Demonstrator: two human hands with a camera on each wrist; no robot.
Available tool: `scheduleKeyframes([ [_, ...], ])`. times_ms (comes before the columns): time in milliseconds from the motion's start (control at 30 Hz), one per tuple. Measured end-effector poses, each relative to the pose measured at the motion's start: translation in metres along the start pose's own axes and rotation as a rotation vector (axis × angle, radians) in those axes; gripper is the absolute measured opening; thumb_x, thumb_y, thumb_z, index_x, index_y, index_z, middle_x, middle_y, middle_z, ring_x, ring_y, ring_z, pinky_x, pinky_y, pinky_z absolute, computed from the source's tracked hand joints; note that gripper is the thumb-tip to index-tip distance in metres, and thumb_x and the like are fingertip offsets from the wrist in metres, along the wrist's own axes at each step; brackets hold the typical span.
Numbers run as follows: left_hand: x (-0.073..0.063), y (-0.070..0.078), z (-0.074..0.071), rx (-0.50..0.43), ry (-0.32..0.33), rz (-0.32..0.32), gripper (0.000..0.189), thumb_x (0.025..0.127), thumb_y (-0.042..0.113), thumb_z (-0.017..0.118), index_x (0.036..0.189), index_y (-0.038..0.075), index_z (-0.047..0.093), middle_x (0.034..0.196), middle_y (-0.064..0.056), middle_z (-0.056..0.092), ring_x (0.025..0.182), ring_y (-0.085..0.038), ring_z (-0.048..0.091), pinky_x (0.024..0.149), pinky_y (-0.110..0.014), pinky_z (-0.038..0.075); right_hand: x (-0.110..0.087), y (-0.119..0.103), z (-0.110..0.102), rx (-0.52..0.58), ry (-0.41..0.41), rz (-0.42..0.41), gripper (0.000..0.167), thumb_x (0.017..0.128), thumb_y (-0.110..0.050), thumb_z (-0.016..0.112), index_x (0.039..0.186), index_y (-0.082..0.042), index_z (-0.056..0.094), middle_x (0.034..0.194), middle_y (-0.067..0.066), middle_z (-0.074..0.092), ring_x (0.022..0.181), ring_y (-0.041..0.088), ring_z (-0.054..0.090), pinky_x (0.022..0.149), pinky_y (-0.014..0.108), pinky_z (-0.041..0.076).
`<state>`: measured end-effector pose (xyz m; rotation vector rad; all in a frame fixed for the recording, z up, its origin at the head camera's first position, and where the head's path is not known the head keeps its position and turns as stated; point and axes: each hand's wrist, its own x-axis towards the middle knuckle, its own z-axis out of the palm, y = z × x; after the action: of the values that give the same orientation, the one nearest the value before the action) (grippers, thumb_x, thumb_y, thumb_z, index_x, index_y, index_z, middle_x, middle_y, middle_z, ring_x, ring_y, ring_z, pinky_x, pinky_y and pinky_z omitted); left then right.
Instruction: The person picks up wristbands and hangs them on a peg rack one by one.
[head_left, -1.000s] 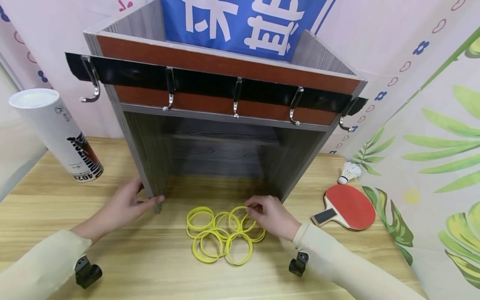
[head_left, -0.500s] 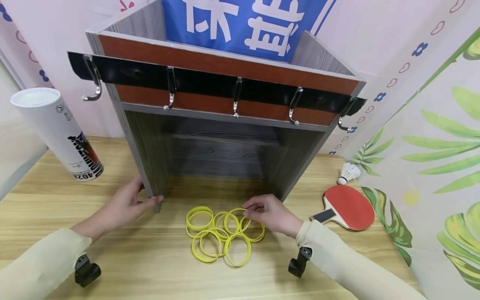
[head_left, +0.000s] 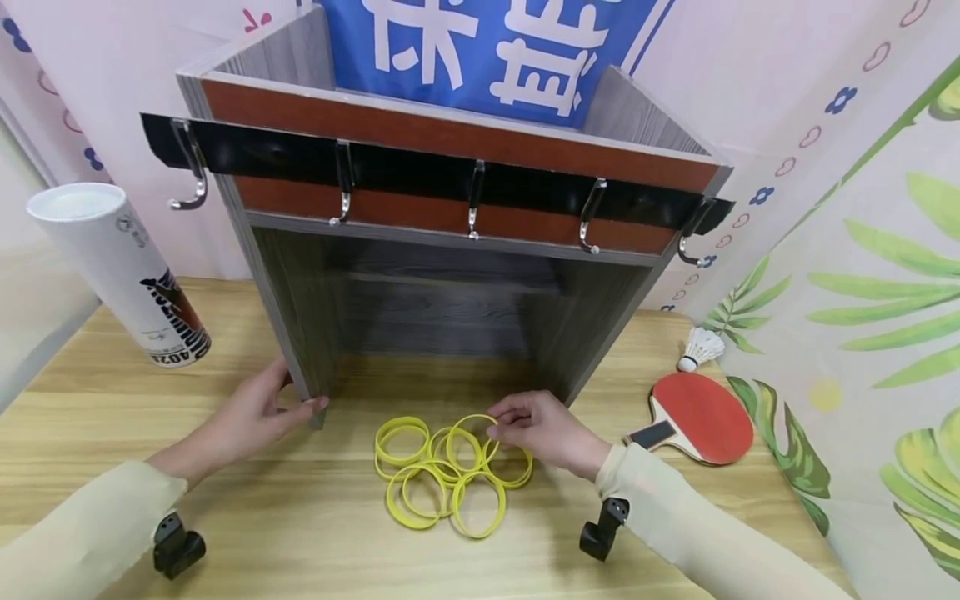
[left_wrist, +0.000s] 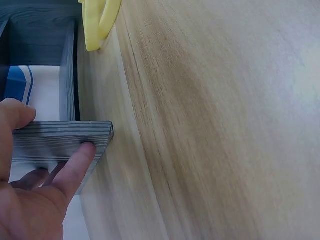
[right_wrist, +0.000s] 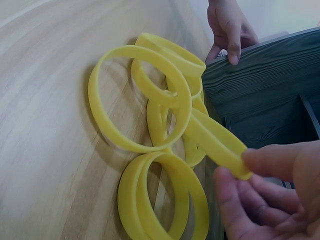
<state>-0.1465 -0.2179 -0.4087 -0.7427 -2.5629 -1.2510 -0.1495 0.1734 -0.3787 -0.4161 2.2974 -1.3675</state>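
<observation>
At the front lower corner of a grey wood-grain cabinet's left side panel (left_wrist: 60, 131), my left hand (head_left: 251, 417) grips the board, thumb on one side and fingers on the other. My right hand (head_left: 546, 431) pinches a yellow silicone wristband (right_wrist: 220, 142) between thumb and fingers at its edge. That band is tipped up, its far side among the others. Several more yellow wristbands (right_wrist: 95, 100) lie overlapping on the table before the cabinet's opening. In the right wrist view, my left hand (right_wrist: 227, 27) shows at the far panel.
A black rail (head_left: 405, 167) with several metal hooks crosses the cabinet front above both hands. Left of the cabinet stands a white printed tube (head_left: 112, 258). A red table tennis bat (head_left: 705, 417) and a shuttlecock (head_left: 699, 348) lie to the right. A blue banner (head_left: 465, 58) hangs behind.
The pinched wristband has shifted slightly left and tipped up with my right hand. My left hand keeps its grip on the panel.
</observation>
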Motion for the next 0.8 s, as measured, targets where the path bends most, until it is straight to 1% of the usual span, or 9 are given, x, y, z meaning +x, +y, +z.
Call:
scheduleKeyframes([
  [167, -0.001, 0.000, 0.000, 0.002, -0.001, -0.017, 0.078, 0.091, -0.004, 0.075, 0.159, -0.001, 0.035, 0.147, -0.034, 0.055, 0.122, -0.048, 0.060, 0.092, -0.002, 0.042, 0.000, -0.007, 0.003, 0.052, 0.019, -0.048, 0.037, 0.099, -0.012, 0.071, 0.129, 0.010, 0.065, 0.111, 0.020, 0.073, 0.091, 0.015, 0.073, 0.089, 0.044, 0.063],
  [200, -0.001, 0.000, 0.000, -0.001, 0.006, -0.012, 0.077, 0.091, -0.004, 0.075, 0.158, -0.002, 0.037, 0.146, -0.033, 0.056, 0.123, -0.038, 0.063, 0.092, -0.002, 0.042, 0.001, -0.008, 0.004, 0.069, 0.025, -0.058, 0.037, 0.100, -0.013, 0.071, 0.129, 0.009, 0.065, 0.111, 0.021, 0.073, 0.092, 0.019, 0.074, 0.090, 0.045, 0.062],
  [300, -0.001, 0.000, 0.001, -0.007, 0.013, -0.012, 0.075, 0.091, -0.004, 0.075, 0.157, -0.002, 0.039, 0.145, -0.033, 0.058, 0.121, -0.034, 0.064, 0.091, -0.002, 0.043, 0.002, -0.016, 0.007, 0.128, 0.027, -0.098, 0.036, 0.101, -0.013, 0.069, 0.131, 0.007, 0.064, 0.115, 0.028, 0.073, 0.094, 0.026, 0.075, 0.092, 0.051, 0.061],
  [400, -0.002, 0.000, 0.001, -0.016, 0.016, -0.017, 0.076, 0.090, -0.004, 0.075, 0.157, -0.001, 0.039, 0.144, -0.033, 0.058, 0.121, -0.032, 0.064, 0.091, -0.002, 0.043, 0.002, -0.027, 0.011, 0.184, 0.003, -0.146, 0.034, 0.102, -0.013, 0.068, 0.130, 0.006, 0.064, 0.119, 0.033, 0.071, 0.099, 0.032, 0.075, 0.093, 0.053, 0.060],
  [433, -0.003, 0.000, 0.000, -0.013, 0.011, -0.026, 0.076, 0.091, -0.003, 0.075, 0.157, 0.000, 0.038, 0.145, -0.033, 0.058, 0.121, -0.041, 0.061, 0.091, -0.002, 0.044, 0.002, -0.031, 0.013, 0.199, -0.006, -0.161, 0.033, 0.103, -0.013, 0.067, 0.130, 0.005, 0.065, 0.119, 0.034, 0.071, 0.099, 0.029, 0.075, 0.093, 0.052, 0.060],
  [567, -0.003, 0.000, -0.001, -0.022, 0.002, -0.040, 0.076, 0.092, -0.002, 0.075, 0.158, 0.000, 0.038, 0.147, -0.032, 0.057, 0.122, -0.041, 0.060, 0.092, -0.002, 0.043, 0.002, -0.051, 0.020, 0.232, -0.031, -0.226, 0.029, 0.104, -0.010, 0.064, 0.129, 0.005, 0.065, 0.117, 0.032, 0.073, 0.098, 0.017, 0.075, 0.091, 0.044, 0.062],
  [633, -0.003, 0.000, -0.001, -0.022, 0.001, -0.042, 0.075, 0.092, -0.001, 0.075, 0.157, 0.000, 0.038, 0.147, -0.032, 0.056, 0.124, -0.034, 0.061, 0.093, -0.002, 0.042, 0.003, -0.064, 0.024, 0.243, -0.035, -0.248, 0.027, 0.103, -0.007, 0.064, 0.127, 0.005, 0.066, 0.115, 0.030, 0.074, 0.096, 0.014, 0.074, 0.090, 0.039, 0.063],
  [733, -0.001, -0.001, 0.000, -0.023, 0.006, -0.042, 0.072, 0.091, -0.002, 0.076, 0.155, 0.000, 0.042, 0.145, -0.031, 0.059, 0.120, -0.006, 0.062, 0.092, -0.003, 0.044, 0.005, -0.085, 0.030, 0.246, -0.047, -0.294, 0.025, 0.102, -0.005, 0.065, 0.126, 0.004, 0.066, 0.113, 0.029, 0.074, 0.094, 0.013, 0.074, 0.088, 0.036, 0.063],
  [800, 0.000, -0.002, 0.000, -0.035, 0.010, -0.045, 0.070, 0.090, -0.003, 0.076, 0.152, -0.002, 0.044, 0.141, -0.032, 0.060, 0.116, 0.012, 0.055, 0.089, -0.005, 0.047, 0.007, -0.100, 0.035, 0.255, -0.064, -0.323, 0.025, 0.101, -0.003, 0.065, 0.125, 0.004, 0.066, 0.113, 0.029, 0.075, 0.094, 0.013, 0.074, 0.088, 0.035, 0.063],
])
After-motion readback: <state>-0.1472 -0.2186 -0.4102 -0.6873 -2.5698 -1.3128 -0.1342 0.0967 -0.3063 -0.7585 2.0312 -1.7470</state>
